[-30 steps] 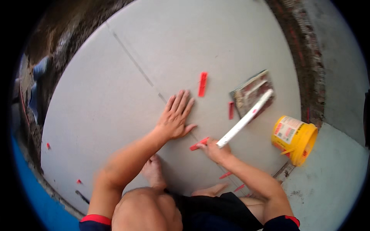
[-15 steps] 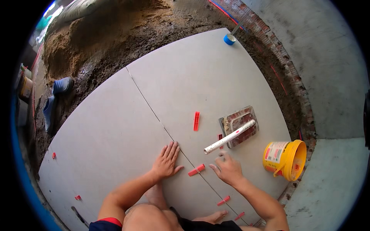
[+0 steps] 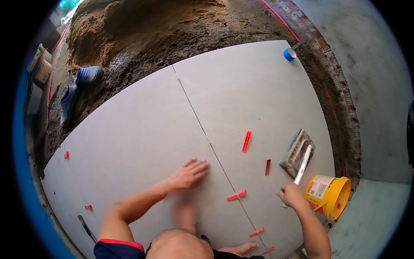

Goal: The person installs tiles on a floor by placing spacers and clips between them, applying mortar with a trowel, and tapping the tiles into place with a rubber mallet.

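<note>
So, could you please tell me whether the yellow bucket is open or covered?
Open: the yellow bucket has no lid over its mouth; its inside shows.

Soft, even light covers the pale tiles (image 3: 151, 125), the left fingers (image 3: 200, 166) blur, outer edges bow.

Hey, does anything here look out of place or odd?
Mildly odd: two red wedges lie loose on the right-hand tile, off the seam, while three others straddle it. The blue shoes sit on dirt beyond the tiles, at an angle to each other.
</note>
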{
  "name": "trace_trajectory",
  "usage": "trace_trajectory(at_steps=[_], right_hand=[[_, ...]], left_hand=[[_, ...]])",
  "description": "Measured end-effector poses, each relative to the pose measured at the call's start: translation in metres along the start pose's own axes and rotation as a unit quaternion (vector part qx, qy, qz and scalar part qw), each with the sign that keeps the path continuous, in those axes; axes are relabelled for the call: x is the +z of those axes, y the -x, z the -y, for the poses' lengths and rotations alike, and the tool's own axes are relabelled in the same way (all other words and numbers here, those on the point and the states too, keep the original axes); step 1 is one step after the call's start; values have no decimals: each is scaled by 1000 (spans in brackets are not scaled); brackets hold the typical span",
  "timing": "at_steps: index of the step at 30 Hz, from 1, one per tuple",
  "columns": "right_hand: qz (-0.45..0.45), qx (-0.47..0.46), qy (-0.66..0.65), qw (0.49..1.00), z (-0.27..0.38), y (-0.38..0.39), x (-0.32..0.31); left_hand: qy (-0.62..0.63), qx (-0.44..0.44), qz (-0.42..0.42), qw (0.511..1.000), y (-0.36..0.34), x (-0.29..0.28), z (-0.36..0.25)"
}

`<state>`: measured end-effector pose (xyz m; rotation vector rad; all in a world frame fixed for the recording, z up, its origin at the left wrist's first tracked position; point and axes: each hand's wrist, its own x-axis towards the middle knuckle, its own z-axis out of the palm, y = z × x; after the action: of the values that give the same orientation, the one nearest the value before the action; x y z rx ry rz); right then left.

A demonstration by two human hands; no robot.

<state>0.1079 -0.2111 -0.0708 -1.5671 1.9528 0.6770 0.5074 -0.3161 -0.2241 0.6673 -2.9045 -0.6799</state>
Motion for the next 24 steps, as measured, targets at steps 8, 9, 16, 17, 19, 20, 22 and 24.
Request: trace_trajectory(at_steps=[8,9,16,17,19,20,22,24], right_hand=[[-303,-1,-216,928,117,-131,-20],[-278,40,-233,931,138,-144,-28],[-167,1,-553,816,171,-157,-46],[-152,-30,-566,810,171,-160,-38],[-125,-96,-591,791,172,-165,-23],[-142,-111,-528,830,168,-166,-17],[-170,-153,-398,888,170,-168,-16],[-219,-216,-280,909,173,-169,-22]], left_hand=[[-36,-102,-123,986,-55,-55,113],[-40,-112,-124,985,-56,-56,118],[-46,-168,-159,972,-58,-52,126],[-45,-171,-160,971,-57,-51,126],[-41,-170,-169,970,-57,-53,126],[-39,-170,-174,969,-57,-53,126],[-30,-169,-178,969,-59,-57,126],[-30,-169,-185,968,-60,-56,126]])
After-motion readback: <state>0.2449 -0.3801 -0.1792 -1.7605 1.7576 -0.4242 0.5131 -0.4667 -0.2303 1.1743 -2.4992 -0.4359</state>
